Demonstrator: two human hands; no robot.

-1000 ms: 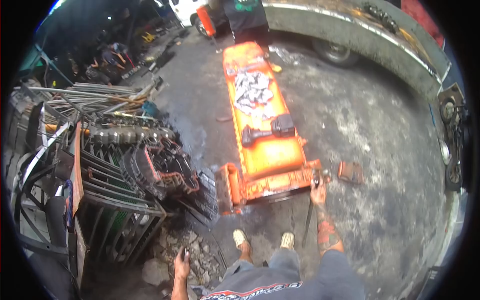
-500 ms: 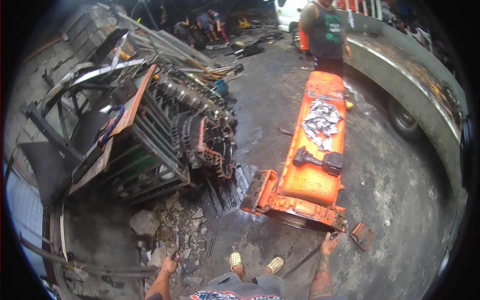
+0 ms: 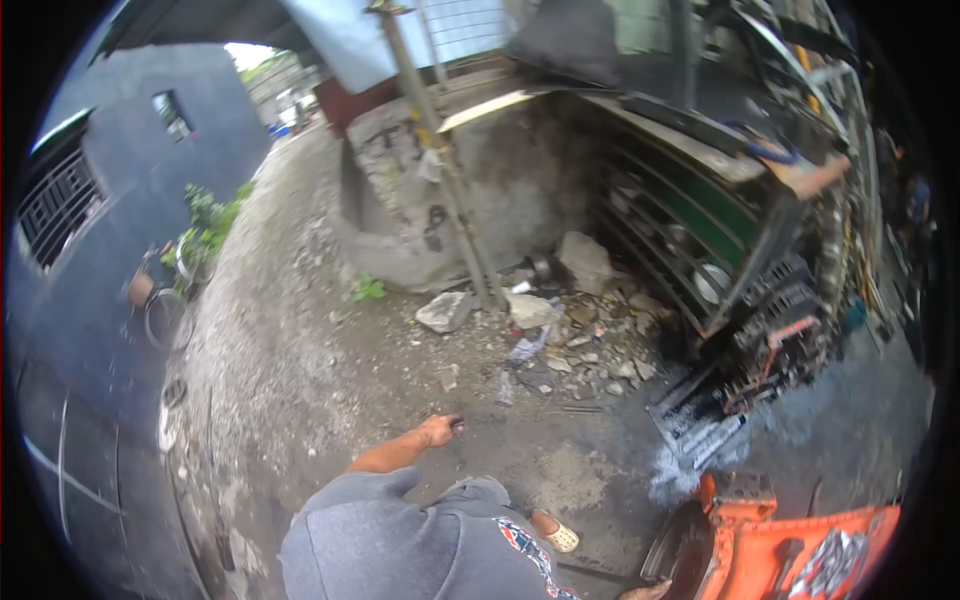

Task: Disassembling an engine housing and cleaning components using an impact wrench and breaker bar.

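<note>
Machine casing at lower right, sheet on it, rubble left of rack

The shirt I wear is grey, with a red, white and blue print. Between my left hand and right hand, my clog shows cream. Just right of my right hand, the housing is bright orange, and the crumpled sheet beyond is mottled silver and black. Ahead of my left hand, the stones are pale grey and the small weed fresh green. Far left of it, the wall is slate blue. Ahead of my right hand, the engine part is black, edged orange-red.
</note>
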